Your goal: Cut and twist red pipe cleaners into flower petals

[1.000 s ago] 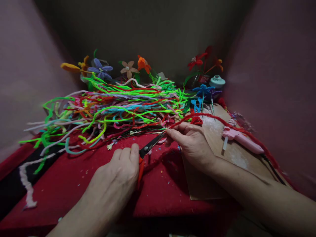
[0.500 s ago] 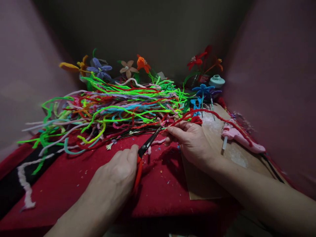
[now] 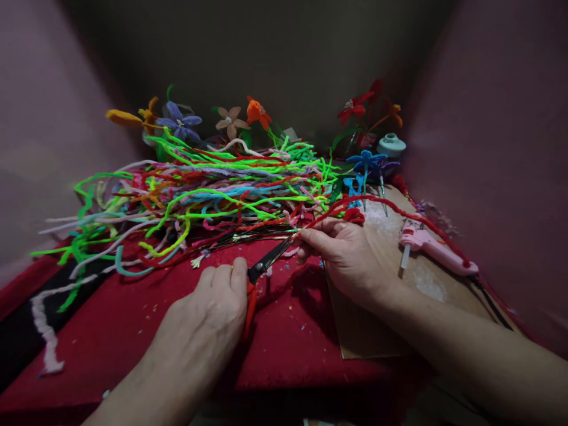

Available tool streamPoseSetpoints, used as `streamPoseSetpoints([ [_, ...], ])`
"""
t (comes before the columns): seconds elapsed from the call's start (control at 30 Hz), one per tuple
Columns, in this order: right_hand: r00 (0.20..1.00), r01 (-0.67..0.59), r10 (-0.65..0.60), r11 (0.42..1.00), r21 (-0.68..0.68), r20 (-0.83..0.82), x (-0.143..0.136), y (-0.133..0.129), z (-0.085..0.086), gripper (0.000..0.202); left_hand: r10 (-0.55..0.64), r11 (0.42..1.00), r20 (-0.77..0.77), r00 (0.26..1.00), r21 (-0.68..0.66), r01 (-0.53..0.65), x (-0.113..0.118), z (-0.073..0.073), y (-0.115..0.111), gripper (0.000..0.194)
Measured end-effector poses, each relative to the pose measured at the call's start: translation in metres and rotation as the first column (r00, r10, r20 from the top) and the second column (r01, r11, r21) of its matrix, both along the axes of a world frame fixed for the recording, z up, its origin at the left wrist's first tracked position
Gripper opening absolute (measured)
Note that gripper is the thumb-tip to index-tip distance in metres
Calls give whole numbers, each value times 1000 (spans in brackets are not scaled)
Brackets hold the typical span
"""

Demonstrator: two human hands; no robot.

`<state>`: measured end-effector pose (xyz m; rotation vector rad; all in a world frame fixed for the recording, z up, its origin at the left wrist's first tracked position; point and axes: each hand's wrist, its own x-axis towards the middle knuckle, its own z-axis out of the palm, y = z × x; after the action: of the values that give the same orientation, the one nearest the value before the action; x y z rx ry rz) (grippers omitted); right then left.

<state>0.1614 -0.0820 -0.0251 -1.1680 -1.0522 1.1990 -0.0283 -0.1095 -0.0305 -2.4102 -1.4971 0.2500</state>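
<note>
Wraps left hand (image 3: 215, 307) around red-handled scissors (image 3: 250, 296), pinches fuzzy red strand (image 3: 390, 204) in right hand (image 3: 346, 254), points blades (image 3: 271, 257) towards right fingertips (image 3: 303, 234), over red worktop (image 3: 177, 349), beside heaped colourful strands (image 3: 222, 195), near pink glue gun (image 3: 437, 251).

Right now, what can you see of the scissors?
The scissors are in the left hand, above the red cloth. The blades are dark, with a small shiny pivot; the visible handle is orange-red, apparently plastic. They slant away and rightward, tips close to the right hand and the red fuzzy stem it pinches; whether they touch it, I can't tell.
</note>
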Motion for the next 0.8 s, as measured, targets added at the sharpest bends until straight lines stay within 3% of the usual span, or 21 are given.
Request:
streamPoseSetpoints([
  [0.33, 998, -40, 37, 998, -46, -60, 1, 1, -4, 14, -135, 955, -43, 990, 262, 142, 3, -3, 1, 46],
  [0.47, 996, -56, 52, 996, -68, -69, 1, 2, -4, 14, -158, 941, -59, 986, 292, 169, 1, -6, 0, 45],
  [0.67, 967, -101, 63, 984, -144, -245, 1, 8, -12, 9, -145, 944, -84, 986, 288, 163, 1, -8, 1, 43],
  [0.8, 969, -84, 47, 986, -146, -244, 1, 8, -12, 9, -182, 939, -80, 980, 283, 197, 2, -10, 1, 41],
])
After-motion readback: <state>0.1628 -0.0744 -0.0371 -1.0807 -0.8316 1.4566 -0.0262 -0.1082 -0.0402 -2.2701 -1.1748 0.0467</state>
